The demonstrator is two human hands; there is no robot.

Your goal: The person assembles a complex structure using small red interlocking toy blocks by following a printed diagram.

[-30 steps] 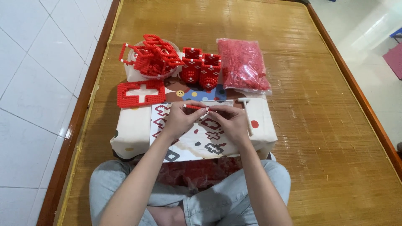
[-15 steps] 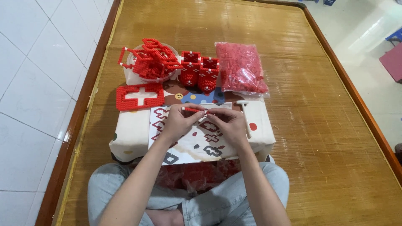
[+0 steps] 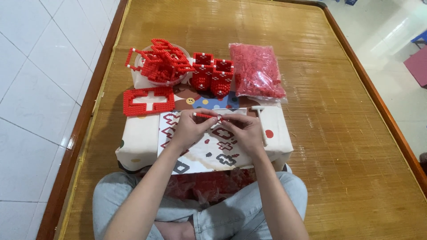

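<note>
The left hand [image 3: 189, 129] now pinches the thin red strip [image 3: 205, 116] nearer its 9 o'clock end, and the right hand [image 3: 244, 131] sits slightly lower, toward 6 o'clock, its fingertips [image 3: 223, 119] closing on the strip's 3 o'clock end.

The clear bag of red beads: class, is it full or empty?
Full: the bag of red beads bulges, red throughout, lying flat on the bamboo mat.

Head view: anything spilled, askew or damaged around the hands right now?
Nothing stands out. Both hands, left hand and right hand, pinch a thin red bead strip over the pattern sheet. The bag of red beads looks closed with no loose beads seen, and the finished red boxes stand upright.
</note>
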